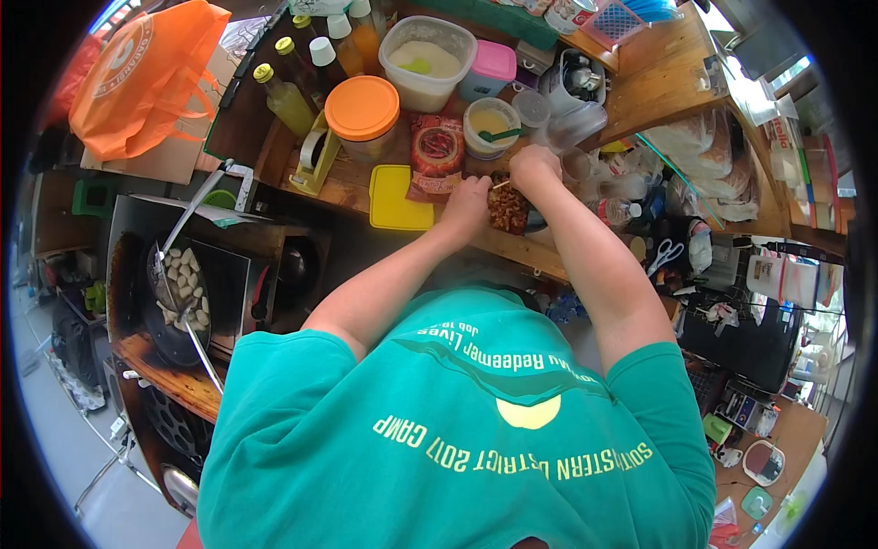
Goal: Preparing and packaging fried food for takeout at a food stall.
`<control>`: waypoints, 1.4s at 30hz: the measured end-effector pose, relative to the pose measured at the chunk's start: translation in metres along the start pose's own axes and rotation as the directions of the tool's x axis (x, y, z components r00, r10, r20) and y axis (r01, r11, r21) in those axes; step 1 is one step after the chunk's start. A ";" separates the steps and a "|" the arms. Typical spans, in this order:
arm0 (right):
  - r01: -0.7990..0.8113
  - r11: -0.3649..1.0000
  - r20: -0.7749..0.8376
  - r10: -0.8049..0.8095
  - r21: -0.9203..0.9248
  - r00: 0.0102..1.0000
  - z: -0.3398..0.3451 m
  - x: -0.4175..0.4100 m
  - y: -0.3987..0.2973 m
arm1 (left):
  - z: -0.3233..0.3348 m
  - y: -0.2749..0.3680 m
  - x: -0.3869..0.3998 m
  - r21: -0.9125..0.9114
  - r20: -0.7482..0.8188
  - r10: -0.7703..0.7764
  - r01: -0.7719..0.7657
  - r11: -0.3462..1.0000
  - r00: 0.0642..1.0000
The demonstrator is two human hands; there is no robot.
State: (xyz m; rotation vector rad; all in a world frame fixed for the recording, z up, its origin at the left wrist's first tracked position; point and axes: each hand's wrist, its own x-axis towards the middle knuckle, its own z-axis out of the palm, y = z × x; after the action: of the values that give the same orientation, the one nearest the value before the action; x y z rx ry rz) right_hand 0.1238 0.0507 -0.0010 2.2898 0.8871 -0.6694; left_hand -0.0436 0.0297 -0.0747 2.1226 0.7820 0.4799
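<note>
My left hand point(468, 204) is at the counter's front edge, its fingers at the left side of a clear container or bag of brown chopped food point(508, 208). At its upper right, my right hand point(535, 167) has its fingers curled down over the food. A thin pale stick point(501, 184) shows between the two hands; which hand grips it is unclear. Left of my left hand lie a red printed packet point(437, 152) and a yellow flat lid point(400, 197). Behind my hands stands a tub of pale yellow spread point(491, 127) with a green spoon in it.
An orange-lidded jar point(361, 110), a tape dispenser point(314, 154) and sauce bottles point(288, 103) stand left on the counter. Plastic cups point(576, 125) and a plastic bottle point(615, 211) are at right. A wok point(180, 302) with pale pieces and metal tongs point(200, 350) is at far left.
</note>
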 end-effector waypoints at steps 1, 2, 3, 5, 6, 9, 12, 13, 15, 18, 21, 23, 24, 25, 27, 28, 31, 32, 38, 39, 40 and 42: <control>0.001 1.000 -0.011 -0.001 0.002 1.000 0.000 -0.001 -0.001 | 0.002 0.000 0.001 -0.003 0.005 -0.019 0.019 1.000 1.000; 0.003 1.000 -0.022 -0.003 0.003 1.000 0.000 -0.001 -0.001 | 0.002 -0.002 -0.002 -0.003 0.003 -0.020 0.020 1.000 1.000; 0.002 1.000 -0.023 -0.002 0.003 1.000 0.001 0.000 0.000 | 0.001 -0.002 -0.005 0.007 0.071 -0.058 0.058 0.998 0.996; 0.005 1.000 -0.043 -0.005 0.002 0.999 0.004 0.001 0.003 | 0.002 0.001 -0.011 0.019 0.139 -0.096 0.094 0.995 0.986; 0.007 1.000 -0.042 -0.006 0.004 0.999 0.004 0.000 0.004 | 0.001 0.002 -0.016 0.025 0.119 -0.074 0.071 0.997 0.990; 0.013 1.000 -0.015 -0.014 -0.014 1.000 -0.001 -0.004 0.004 | 0.009 0.005 -0.018 -0.026 0.040 0.002 -0.001 1.000 0.999; 0.035 0.997 0.003 -0.035 -0.075 0.999 -0.008 -0.021 0.001 | 0.020 0.005 -0.022 -0.066 -0.006 0.023 -0.023 0.998 1.000; 0.053 0.995 -0.005 -0.053 -0.081 0.999 -0.013 -0.031 0.000 | 0.021 0.006 -0.025 -0.051 0.010 -0.004 0.004 0.999 1.000; 0.062 0.995 -0.013 -0.063 -0.082 0.998 -0.011 -0.030 0.004 | 0.016 0.000 -0.034 -0.002 0.027 0.006 -0.006 1.000 1.000; 0.106 0.994 -0.070 -0.105 0.004 0.992 0.002 -0.008 0.012 | 0.011 -0.004 -0.040 0.054 0.006 0.041 -0.041 0.998 0.999; 0.092 0.995 -0.033 -0.093 -0.030 0.995 -0.003 -0.012 0.009 | 0.016 0.001 -0.046 -0.038 -0.076 0.107 -0.110 0.993 0.991; 0.115 0.993 -0.044 -0.116 -0.030 0.992 -0.006 -0.019 0.009 | 0.017 0.001 -0.047 -0.135 -0.120 0.156 -0.172 0.976 0.980; 0.113 0.993 -0.045 -0.115 -0.030 0.992 -0.007 -0.021 0.010 | 0.016 -0.001 -0.049 -0.057 -0.050 0.147 -0.149 0.987 0.988; 0.095 0.995 -0.049 -0.096 -0.008 0.994 -0.008 -0.023 0.011 | 0.014 -0.004 -0.051 0.023 0.019 0.131 -0.131 0.991 0.991; 0.078 0.997 -0.052 -0.077 0.015 0.996 -0.010 -0.028 0.014 | 0.007 -0.007 -0.054 0.044 -0.008 0.118 -0.117 0.992 0.993; 0.071 0.997 -0.042 -0.070 0.017 0.997 -0.012 -0.031 0.015 | 0.004 -0.006 -0.054 0.065 -0.035 0.103 -0.101 0.993 0.994; 0.031 1.000 -0.018 -0.031 0.006 0.999 -0.019 -0.040 0.012 | 0.007 0.002 -0.048 -0.067 -0.137 0.169 -0.180 0.981 0.976; -0.004 1.000 -0.004 0.004 -0.008 1.000 -0.021 -0.042 0.011 | 0.006 0.001 -0.048 -0.066 -0.137 0.169 -0.179 0.982 0.976; 0.017 0.997 -0.036 -0.014 0.075 0.999 -0.011 -0.031 0.021 | -0.001 -0.005 -0.046 0.147 -0.002 0.118 -0.116 0.982 0.993; 0.017 0.997 -0.036 -0.014 0.077 0.999 -0.012 -0.032 0.021 | -0.002 -0.004 -0.044 0.094 -0.049 0.122 -0.117 0.989 0.991; 0.022 0.998 -0.025 -0.020 0.060 0.999 -0.012 -0.034 0.021 | -0.003 -0.002 -0.043 0.041 -0.096 0.123 -0.119 0.992 0.988; 0.022 0.999 -0.013 -0.021 0.046 1.000 -0.011 -0.033 0.022 | 0.002 -0.001 -0.039 0.026 -0.080 0.116 -0.114 0.993 0.990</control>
State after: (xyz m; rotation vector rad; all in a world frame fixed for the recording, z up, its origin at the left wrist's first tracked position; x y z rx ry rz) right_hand 0.1210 0.0306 0.0350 2.3306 0.9122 -0.6920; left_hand -0.0718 0.0026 -0.0797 2.1878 0.7153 0.6258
